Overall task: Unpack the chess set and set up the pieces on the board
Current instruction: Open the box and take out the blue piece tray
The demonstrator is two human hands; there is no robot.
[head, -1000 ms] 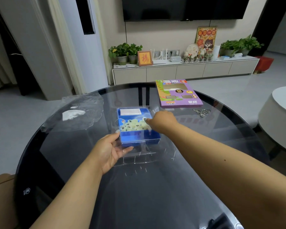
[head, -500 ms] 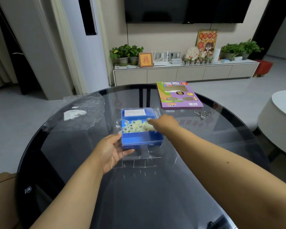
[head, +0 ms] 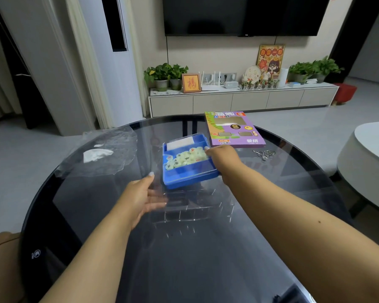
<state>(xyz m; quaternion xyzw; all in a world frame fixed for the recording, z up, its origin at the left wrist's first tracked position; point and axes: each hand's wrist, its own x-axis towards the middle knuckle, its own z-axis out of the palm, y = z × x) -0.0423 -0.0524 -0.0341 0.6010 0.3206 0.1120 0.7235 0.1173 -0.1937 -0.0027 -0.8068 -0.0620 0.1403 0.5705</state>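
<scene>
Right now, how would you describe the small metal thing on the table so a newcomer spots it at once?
Start at the round dark glass table and find the purple game box at its far edge. Just right of and nearer than that box lies a small tangle of silvery metal rings. It is the only metallic item there, apart from the blue tray and both hands.

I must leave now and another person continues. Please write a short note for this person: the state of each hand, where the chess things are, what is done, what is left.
Left hand: open, beside the blue tray, on the clear plastic cover.
Right hand: grips the tray's right edge; the tray is tilted.
Chess pieces: all in the tray, with a white folded sheet behind them.
Purple box: lies flat behind the tray on the glass table.
Done: tray out of the box.
Left: lay out a board (none visible yet), place the pieces.
</scene>
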